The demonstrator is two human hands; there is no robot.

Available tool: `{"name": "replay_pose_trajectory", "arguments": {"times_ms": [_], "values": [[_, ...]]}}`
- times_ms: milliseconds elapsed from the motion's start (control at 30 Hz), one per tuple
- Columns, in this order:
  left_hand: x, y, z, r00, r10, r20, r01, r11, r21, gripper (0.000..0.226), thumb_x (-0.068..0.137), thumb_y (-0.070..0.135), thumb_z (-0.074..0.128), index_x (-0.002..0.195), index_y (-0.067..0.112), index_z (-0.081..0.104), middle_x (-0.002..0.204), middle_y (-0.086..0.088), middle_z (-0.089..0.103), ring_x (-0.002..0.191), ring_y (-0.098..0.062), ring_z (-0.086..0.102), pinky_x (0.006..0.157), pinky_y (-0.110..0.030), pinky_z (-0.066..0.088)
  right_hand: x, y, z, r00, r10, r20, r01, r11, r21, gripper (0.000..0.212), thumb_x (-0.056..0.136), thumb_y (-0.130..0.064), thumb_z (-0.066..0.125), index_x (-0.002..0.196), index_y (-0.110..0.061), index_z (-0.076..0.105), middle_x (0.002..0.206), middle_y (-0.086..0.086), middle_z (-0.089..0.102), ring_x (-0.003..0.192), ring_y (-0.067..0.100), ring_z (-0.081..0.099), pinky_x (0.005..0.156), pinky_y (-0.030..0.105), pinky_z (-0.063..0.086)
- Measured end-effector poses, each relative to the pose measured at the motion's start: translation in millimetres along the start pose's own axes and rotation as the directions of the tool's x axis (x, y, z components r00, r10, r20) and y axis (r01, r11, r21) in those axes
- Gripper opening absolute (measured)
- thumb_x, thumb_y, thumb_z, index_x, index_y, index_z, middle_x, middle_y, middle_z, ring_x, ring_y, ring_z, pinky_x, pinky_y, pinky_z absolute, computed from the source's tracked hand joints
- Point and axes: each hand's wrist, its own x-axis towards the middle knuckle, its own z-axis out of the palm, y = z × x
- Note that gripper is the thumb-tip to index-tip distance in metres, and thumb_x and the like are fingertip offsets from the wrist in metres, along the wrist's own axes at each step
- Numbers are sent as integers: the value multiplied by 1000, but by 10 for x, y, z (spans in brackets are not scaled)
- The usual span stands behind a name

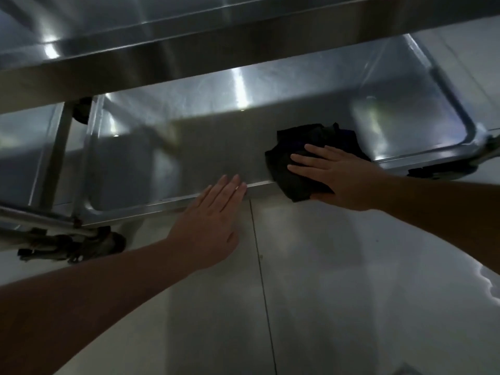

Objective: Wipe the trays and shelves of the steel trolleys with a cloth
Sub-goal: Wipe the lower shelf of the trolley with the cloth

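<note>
cloth [300,169]: dark, bunched, lying on the bottom tray [205,142] at its front rim, right of centre
right hand [332,174]: pressing flat on the cloth, fingers straight, pointing left
left hand [213,215]: fingers straight, tips resting on the rim, gripping nothing
key relation: unwiped tray is stretching leftward from the right fingertips, along its long axis
nearer hand: right, already on the cloth
</note>
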Motion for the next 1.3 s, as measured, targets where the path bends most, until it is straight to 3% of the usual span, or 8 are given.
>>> {"name": "replay_pose_trajectory", "arguments": {"times_ms": [333, 567, 800, 967, 1033, 1100, 1200, 1300], "values": [[621, 751, 48, 997, 8, -82, -10, 1000, -18, 92, 96, 45, 55, 169, 10, 11, 177, -7, 5, 164, -24, 0, 132, -41, 3, -678, 651, -5, 990, 134, 34, -133, 991, -20, 80, 100, -65, 40, 162, -44, -6, 171, -18, -2, 160, 14, -9, 127, 39, 0], [1048, 1159, 42, 992, 66, -108, -69, 998, -15, 93, 99, 49, 49, 169, 13, 0, 177, -5, -8, 163, -22, -11, 131, -39, -4, -1166, 1064, -32, 958, 277, 75, -278, 961, -6, 83, 88, -74, 20, 161, -45, -8, 170, -18, -3, 158, 13, -10, 123, 39, -1], [1282, 1369, 66, 990, 53, -132, -56, 998, -25, 93, 97, 49, 52, 169, 11, 7, 177, -7, 1, 164, -23, -4, 132, -42, 1, -1590, 1382, 104, 878, 477, 51, -479, 876, 51, 84, 97, -53, 47, 158, -48, -11, 168, -16, -6, 156, 13, -11, 126, 44, 1], [1266, 1314, 113, 989, 68, -135, -72, 997, -27, 96, 93, 52, 56, 169, 11, 13, 177, -7, 9, 164, -22, 5, 132, -42, 8, -1587, 1428, 50, 824, 541, 167, -566, 796, 216, 79, 102, -31, 48, 158, -53, -3, 166, -24, -9, 149, -1, -18, 120, 35, -8], [1266, 1302, 123, 988, 68, -138, -73, 997, -34, 97, 92, 52, 57, 169, 11, 15, 177, -7, 11, 164, -22, 6, 132, -41, 9, -1472, 1430, -16, 792, 587, 171, -607, 725, 325, 73, 104, -20, 47, 164, -43, 12, 171, -19, 1, 154, 3, -11, 124, 38, -5], [1267, 1312, 134, 988, 60, -144, -66, 997, -38, 99, 90, 53, 59, 169, 11, 16, 177, -7, 13, 164, -22, 7, 132, -42, 11, -1311, 1534, -116, 761, 614, 207, -646, 693, 320, 60, 106, -11, 45, 163, -23, 30, 174, -3, 7, 160, 20, -4, 127, 43, -1], [1264, 1312, 144, 986, 64, -151, -71, 997, -41, 100, 88, 53, 60, 168, 11, 18, 176, -8, 14, 163, -24, 10, 131, -43, 14, -1049, 1660, -234, 748, 642, 168, -663, 707, 249, 35, 107, -6, 47, 140, -3, 57, 173, 17, 11, 159, 41, 1, 127, 49, 1], [1272, 1307, 138, 987, 63, -147, -70, 997, -42, 100, 89, 55, 57, 169, 12, 17, 177, -7, 12, 164, -22, 8, 131, -43, 14, -815, 1692, -324, 681, 726, 97, -706, 615, 350, 57, 107, -21, 38, 163, -16, 29, 175, 5, 7, 160, 31, -3, 127, 41, -4]]}}
